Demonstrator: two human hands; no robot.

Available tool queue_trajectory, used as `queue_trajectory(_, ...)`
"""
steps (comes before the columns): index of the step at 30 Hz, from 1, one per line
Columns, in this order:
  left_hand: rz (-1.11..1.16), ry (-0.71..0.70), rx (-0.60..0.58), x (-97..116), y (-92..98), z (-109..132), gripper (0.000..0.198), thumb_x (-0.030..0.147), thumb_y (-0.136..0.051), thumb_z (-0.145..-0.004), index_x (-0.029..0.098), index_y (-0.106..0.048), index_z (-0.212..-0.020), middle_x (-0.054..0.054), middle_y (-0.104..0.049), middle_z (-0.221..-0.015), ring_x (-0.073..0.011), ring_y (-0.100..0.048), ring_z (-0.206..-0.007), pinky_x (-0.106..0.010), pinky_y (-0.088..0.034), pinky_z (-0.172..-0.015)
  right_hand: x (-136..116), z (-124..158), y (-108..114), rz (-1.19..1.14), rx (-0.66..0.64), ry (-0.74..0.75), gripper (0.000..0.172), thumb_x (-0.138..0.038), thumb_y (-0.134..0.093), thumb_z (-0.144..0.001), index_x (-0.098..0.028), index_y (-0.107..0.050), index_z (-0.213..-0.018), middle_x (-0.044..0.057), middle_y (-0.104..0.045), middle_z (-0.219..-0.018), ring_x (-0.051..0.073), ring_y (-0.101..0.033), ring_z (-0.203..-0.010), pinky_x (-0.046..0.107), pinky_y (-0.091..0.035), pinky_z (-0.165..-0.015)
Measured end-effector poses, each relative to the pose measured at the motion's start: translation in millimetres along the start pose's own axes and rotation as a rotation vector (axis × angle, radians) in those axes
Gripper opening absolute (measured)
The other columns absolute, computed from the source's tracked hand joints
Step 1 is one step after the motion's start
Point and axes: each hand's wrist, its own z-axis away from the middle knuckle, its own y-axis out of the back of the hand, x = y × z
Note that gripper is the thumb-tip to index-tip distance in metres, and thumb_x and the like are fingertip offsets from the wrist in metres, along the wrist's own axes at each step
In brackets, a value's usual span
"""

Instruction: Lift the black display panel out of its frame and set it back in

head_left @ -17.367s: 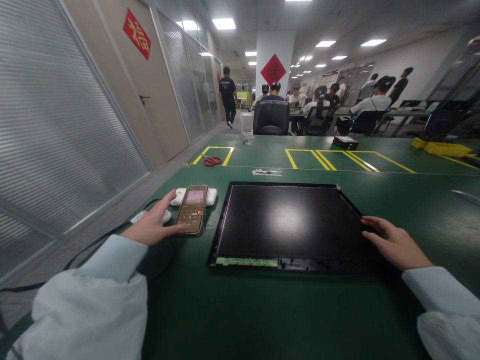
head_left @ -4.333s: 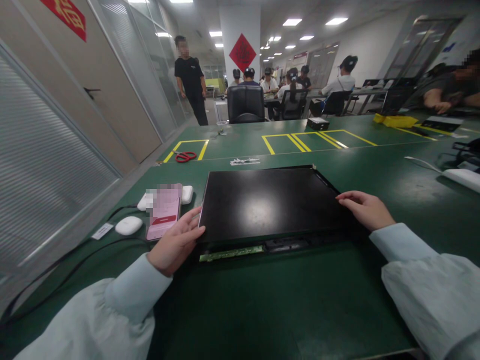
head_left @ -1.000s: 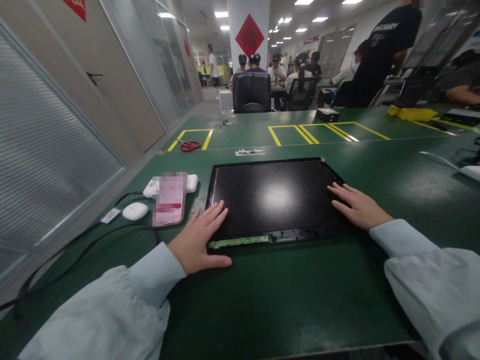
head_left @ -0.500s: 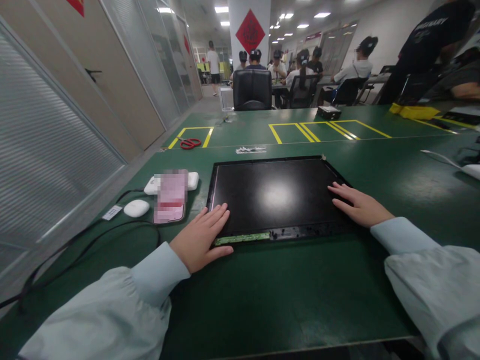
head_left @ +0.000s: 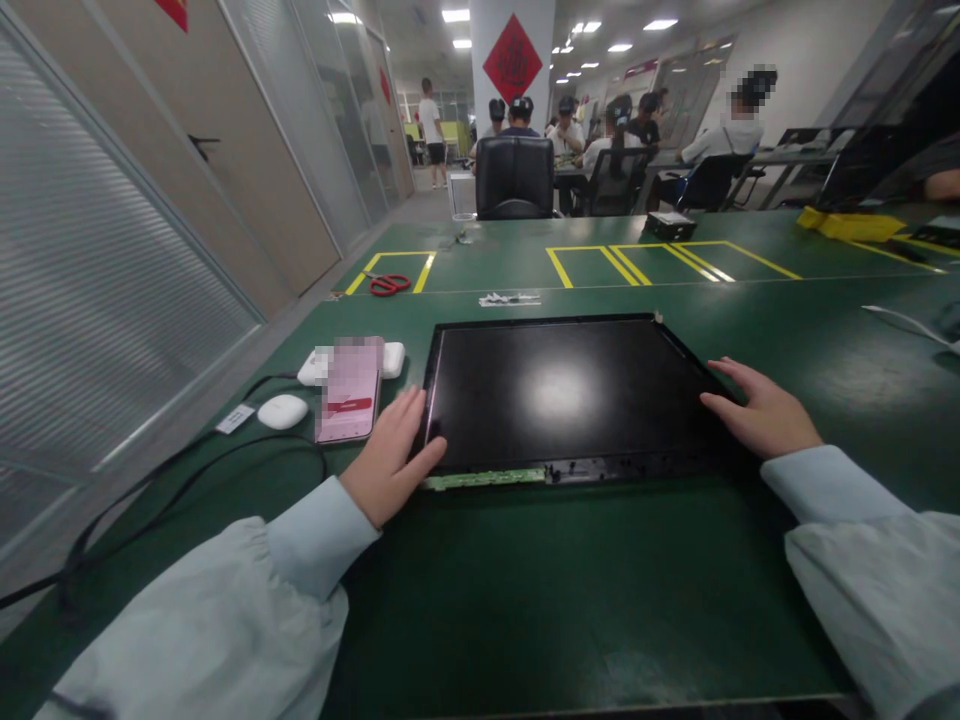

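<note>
A flat black display panel [head_left: 607,400] lies face up in front of me, with a glare spot near its middle. Along its near edge runs a green circuit board strip [head_left: 487,480], left of centre. My left hand [head_left: 394,455] is at the panel's left edge, fingers out straight and thumb over the near left corner. On the other side, my right hand [head_left: 761,410] rests at the right edge, thumb apart from the fingers. Neither hand is wrapped round the panel; whether the fingertips touch its sides I cannot tell.
Left of the panel lie a pink phone [head_left: 351,390], a white rounded case [head_left: 283,411] and black cables [head_left: 202,470]. Red-handled scissors [head_left: 390,285] and small white strips [head_left: 510,299] lie farther back, near yellow tape outlines [head_left: 600,265]. People sit beyond an office chair [head_left: 515,178].
Both hands have moved outward, from lying flat on the panel to its left and right edges. The view has shifted slightly; the panel looks unmoved on the table.
</note>
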Motion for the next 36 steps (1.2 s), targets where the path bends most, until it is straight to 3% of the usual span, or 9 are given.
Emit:
queue_trajectory(3, 0.036, 0.121, -0.078, -3.8, 1.0, -4.7, 0.074, 0.050, -0.034, -0.098, 0.003, -0.038, -0.154, -0.024, -0.037, -0.162, -0.0355, -0.029, -0.154, -0.056, -0.021, -0.125, 4.5, -4.5, 0.5, 0.101, -0.045, -0.141, 0.067, -0.038, -0.055, -0.083, -0.002, -0.058, -0.140, 0.024, -0.054, -0.148, 0.039, -0.051, -0.138, 0.047, -0.040, -0.117)
queue_trajectory(7, 0.107, 0.101, -0.098, -8.7, 3.6, -7.2, 0.069, 0.038, -0.044, -0.093, 0.005, -0.040, -0.154, -0.022, -0.039, -0.162, -0.0339, -0.032, -0.153, -0.054, -0.020, -0.126, 12.9, -9.7, -5.8, 0.172, -0.142, -0.127, 0.057, -0.034, -0.052, -0.082, -0.005, -0.064, -0.130, 0.023, -0.060, -0.142, 0.036, -0.054, -0.136, 0.046, -0.041, -0.115)
queue_trajectory(13, 0.583, 0.161, 0.014, 0.0, 4.3, -5.8, 0.076, 0.033, -0.061, -0.086, 0.017, -0.039, -0.157, -0.014, -0.046, -0.160, -0.0322, -0.040, -0.149, -0.052, -0.026, -0.125, 6.0, -8.7, -1.9, 0.258, -0.184, -0.070, 0.047, -0.033, -0.047, -0.087, -0.008, -0.068, -0.120, 0.021, -0.070, -0.126, 0.035, -0.066, -0.119, 0.045, -0.049, -0.107)
queue_trajectory(16, 0.900, 0.270, 0.085, 12.5, 5.1, -6.1, 0.084, 0.030, -0.069, -0.082, 0.021, -0.036, -0.159, -0.012, -0.044, -0.161, -0.0327, -0.039, -0.149, -0.048, -0.030, -0.124, 3.1, -8.7, 0.1, 0.290, -0.206, -0.063, 0.047, -0.032, -0.044, -0.089, -0.006, -0.067, -0.120, 0.021, -0.069, -0.125, 0.035, -0.065, -0.119, 0.044, -0.049, -0.107)
queue_trajectory(20, 1.122, 0.433, 0.164, 25.5, 6.9, -7.1, 0.087, 0.024, -0.076, -0.074, 0.023, -0.044, -0.154, -0.010, -0.043, -0.162, -0.0330, -0.036, -0.151, -0.045, -0.034, -0.123, 4.0, -9.4, -1.0, 0.306, -0.215, -0.047, 0.046, -0.032, -0.043, -0.089, -0.007, -0.067, -0.118, 0.022, -0.069, -0.126, 0.035, -0.064, -0.120, 0.044, -0.049, -0.106)
queue_trajectory(26, 1.211, 0.541, 0.213, 28.9, 6.3, -8.5, 0.077, 0.017, -0.084, -0.064, 0.018, -0.060, -0.137, -0.013, -0.047, -0.160, -0.0360, -0.040, -0.148, -0.048, -0.036, -0.122, 5.1, -9.0, -0.3, 0.309, -0.223, -0.034, 0.041, -0.033, -0.043, -0.089, -0.010, -0.067, -0.113, 0.021, -0.070, -0.122, 0.035, -0.066, -0.116, 0.044, -0.050, -0.104)
queue_trajectory(31, 1.221, 0.558, 0.221, 26.7, 3.8, -8.8, 0.075, 0.016, -0.087, -0.059, 0.016, -0.064, -0.130, -0.014, -0.052, -0.155, -0.0364, -0.044, -0.145, -0.048, -0.038, -0.120, 8.3, -9.1, -0.9, 0.301, -0.211, -0.017, 0.039, -0.033, -0.045, -0.089, -0.011, -0.067, -0.113, 0.020, -0.070, -0.121, 0.034, -0.066, -0.115, 0.044, -0.051, -0.103)
queue_trajectory(36, 1.216, 0.574, 0.211, 27.5, 3.2, -9.8, 0.077, 0.013, -0.087, -0.056, 0.017, -0.064, -0.129, -0.014, -0.054, -0.153, -0.0365, -0.057, -0.134, -0.048, -0.050, -0.111, 7.0, -9.2, -1.1, 0.311, -0.227, -0.030, 0.040, -0.032, -0.044, -0.090, -0.010, -0.067, -0.116, 0.020, -0.069, -0.124, 0.034, -0.065, -0.119, 0.043, -0.049, -0.105)
